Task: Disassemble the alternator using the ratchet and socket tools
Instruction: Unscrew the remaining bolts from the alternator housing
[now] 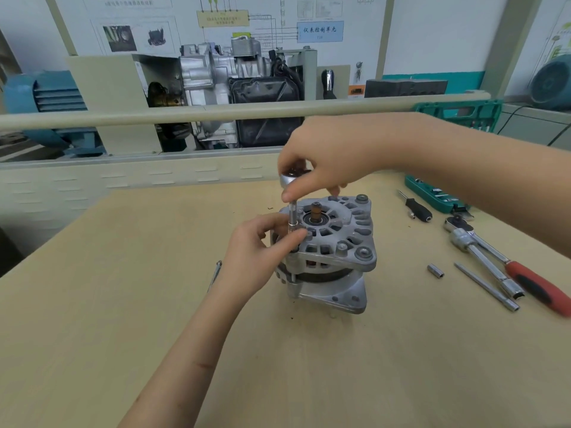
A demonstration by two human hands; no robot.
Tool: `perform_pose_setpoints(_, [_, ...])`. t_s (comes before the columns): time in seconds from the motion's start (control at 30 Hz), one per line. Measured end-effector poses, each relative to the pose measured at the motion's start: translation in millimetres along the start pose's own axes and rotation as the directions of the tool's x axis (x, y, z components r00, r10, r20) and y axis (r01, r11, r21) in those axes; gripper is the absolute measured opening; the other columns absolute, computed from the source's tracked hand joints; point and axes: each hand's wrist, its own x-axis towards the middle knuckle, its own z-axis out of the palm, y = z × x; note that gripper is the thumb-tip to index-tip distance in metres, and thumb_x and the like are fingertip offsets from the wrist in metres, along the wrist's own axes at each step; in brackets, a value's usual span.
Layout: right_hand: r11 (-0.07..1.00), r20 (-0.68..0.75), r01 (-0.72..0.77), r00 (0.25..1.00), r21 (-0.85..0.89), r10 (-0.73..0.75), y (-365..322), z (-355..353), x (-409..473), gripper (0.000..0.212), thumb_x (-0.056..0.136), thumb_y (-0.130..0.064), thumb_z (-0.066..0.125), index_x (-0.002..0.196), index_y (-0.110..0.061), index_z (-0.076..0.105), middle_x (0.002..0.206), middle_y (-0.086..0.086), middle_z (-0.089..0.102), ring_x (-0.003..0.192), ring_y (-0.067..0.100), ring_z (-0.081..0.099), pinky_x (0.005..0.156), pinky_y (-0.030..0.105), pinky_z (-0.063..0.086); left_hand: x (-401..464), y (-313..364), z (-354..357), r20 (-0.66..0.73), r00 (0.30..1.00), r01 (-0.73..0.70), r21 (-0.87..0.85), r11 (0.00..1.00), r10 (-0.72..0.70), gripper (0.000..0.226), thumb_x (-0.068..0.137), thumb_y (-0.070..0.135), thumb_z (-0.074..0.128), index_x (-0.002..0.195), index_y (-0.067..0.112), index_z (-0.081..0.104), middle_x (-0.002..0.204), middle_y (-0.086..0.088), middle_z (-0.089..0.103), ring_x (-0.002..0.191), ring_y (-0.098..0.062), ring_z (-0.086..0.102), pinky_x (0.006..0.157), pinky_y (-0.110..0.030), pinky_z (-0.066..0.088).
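Signage on the back wall carries Chinese characters on a blue panel, reading 仪表控制单元; the smaller print around it is too blurred to read. No brand marking is legible on any tool.

Your alternator stands shaft-up at the centre of the wooden table. Your right hand curls over the head of a ratchet, whose extension and socket drop upright onto the housing at its 9 o'clock edge. Your left hand pinches the socket's lower end between thumb and forefinger, directly below the right hand.

At 3 o'clock from the alternator lie a red-handled ratchet, a loose socket and a black-handled driver. A green tool case sits at 2 o'clock.
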Motion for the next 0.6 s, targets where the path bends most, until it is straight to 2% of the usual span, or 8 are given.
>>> perform_pose_setpoints(0.1, [0.997, 0.001, 0.054, 0.999, 0.061, -0.054, -1.5, -3.6, -2.3, 0.029, 0.085, -0.035, 0.059, 0.108, -0.018, 0.063, 0.092, -0.013, 0.066, 0.073, 0.007, 0.066, 0.073, 0.022, 0.049, 0.8, 0.1, -3.7, 0.084, 0.996, 0.019, -0.077, 0.997, -0.013, 0.014, 0.082, 0.014, 0.066, 0.077, 0.027, 0.068, 0.074, 0.011, 0.068, 0.071, 0.009, 0.054, 0.065, -0.003, 0.036])
perform_pose_setpoints(0.17, [0.991, 0.001, 0.071, 0.997, 0.110, -0.071, -4.6, -5.0, -3.4, 0.035, 0.085, -0.030, 0.062, 0.119, -0.022, 0.059, 0.094, -0.027, 0.054, 0.079, 0.009, 0.067, 0.075, 0.019, 0.048, 1.7, -0.8, -4.1, 0.055, 0.998, 0.029, -0.070, 0.997, -0.025, 0.010, 0.078, 0.016, 0.070, 0.072, 0.023, 0.066, 0.070, 0.011, 0.067, 0.069, 0.007, 0.056, 0.062, -0.004, 0.039])
perform_pose_setpoints(0.2, [0.992, 0.001, 0.068, 0.998, 0.108, -0.068, -6.0, -5.1, -2.6, 0.035, 0.085, -0.030, 0.062, 0.119, -0.022, 0.059, 0.092, -0.027, 0.053, 0.074, 0.006, 0.067, 0.074, 0.020, 0.049, 1.9, -1.6, -3.5, 0.024, 0.999, 0.026, -0.054, 0.998, -0.025, 0.014, 0.076, 0.018, 0.072, 0.067, 0.021, 0.063, 0.064, 0.010, 0.064, 0.065, 0.005, 0.055, 0.061, -0.006, 0.039])
perform_pose_setpoints(0.3, [0.999, -0.034, 0.021, 0.999, -0.032, -0.022, -9.4, 0.3, 2.8, 0.029, 0.087, -0.041, 0.055, 0.092, -0.014, 0.064, 0.070, -0.006, 0.066, 0.050, 0.003, 0.061, 0.057, 0.019, 0.047, 2.0, -2.3, 1.4, -0.075, 0.997, 0.019, -0.004, 1.000, -0.020, 0.029, 0.072, 0.021, 0.076, 0.058, 0.022, 0.050, 0.052, 0.017, 0.056, 0.056, 0.004, 0.051, 0.060, -0.008, 0.037])
perform_pose_setpoints(0.4, [0.969, -0.150, -0.101, 0.986, -0.225, 0.068, -9.3, 8.7, 2.2, 0.049, 0.087, -0.054, 0.046, 0.059, -0.014, 0.043, 0.053, -0.001, 0.044, 0.049, 0.014, 0.044, 0.044, 0.027, 0.030, 2.0, -2.0, 6.7, -0.102, 0.994, 0.034, 0.047, 0.998, -0.030, 0.031, 0.072, 0.026, 0.076, 0.057, 0.026, 0.049, 0.052, 0.019, 0.056, 0.060, 0.001, 0.051, 0.074, -0.026, 0.041])
perform_pose_setpoints(0.47, [0.975, -0.168, -0.106, 0.983, -0.198, 0.073, -7.1, 11.0, -1.3, 0.052, 0.084, -0.058, 0.045, 0.057, -0.013, 0.041, 0.053, -0.002, 0.040, 0.049, 0.014, 0.039, 0.045, 0.027, 0.026, 1.8, -2.3, 7.8, -0.106, 0.994, 0.038, 0.060, 0.997, -0.032, 0.030, 0.071, 0.028, 0.076, 0.057, 0.027, 0.049, 0.051, 0.015, 0.054, 0.067, -0.008, 0.052, 0.077, -0.033, 0.041])
perform_pose_setpoints(0.5, [0.982, -0.151, -0.087, 0.987, -0.168, 0.061, -5.4, 10.2, -2.7, 0.051, 0.083, -0.057, 0.046, 0.059, -0.012, 0.044, 0.053, -0.001, 0.041, 0.050, 0.015, 0.040, 0.046, 0.027, 0.028, 1.5, -2.4, 7.1, -0.098, 0.995, 0.033, 0.063, 0.997, -0.027, 0.028, 0.072, 0.028, 0.075, 0.058, 0.027, 0.050, 0.053, 0.014, 0.053, 0.069, -0.010, 0.052, 0.077, -0.029, 0.041])
perform_pose_setpoints(0.6, [0.995, -0.073, -0.009, 0.997, -0.100, 0.002, -2.1, 4.2, -4.5, 0.042, 0.085, -0.049, 0.051, 0.076, -0.009, 0.059, 0.068, 0.003, 0.059, 0.060, 0.016, 0.054, 0.054, 0.027, 0.037, 1.3, -0.9, 1.0, 0.019, 1.000, 0.002, 0.009, 1.000, -0.002, 0.016, 0.079, 0.020, 0.069, 0.069, 0.028, 0.059, 0.063, 0.014, 0.056, 0.067, 0.005, 0.051, 0.067, -0.006, 0.036])
